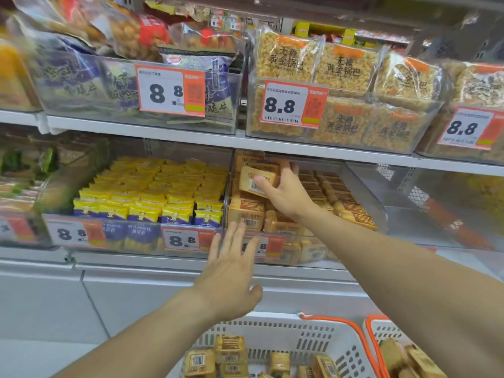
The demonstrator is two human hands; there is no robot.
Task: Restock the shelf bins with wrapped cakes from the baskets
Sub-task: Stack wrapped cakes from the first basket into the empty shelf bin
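The right hand (pixel 286 190) grips one cake (pixel 257 180) between thumb and fingers, holding it over the rear left of the bin (pixel 362 197), just under the upper shelf's edge. The cake tilts, its barcode face toward the camera, its long axis running left to right. The drop spot lies directly below and behind this grip. The right arm reaches far forward. The left hand (pixel 231 271) is flat, fingers spread, empty, before the bin's front wall, above the basket (pixel 272 334) of cakes.
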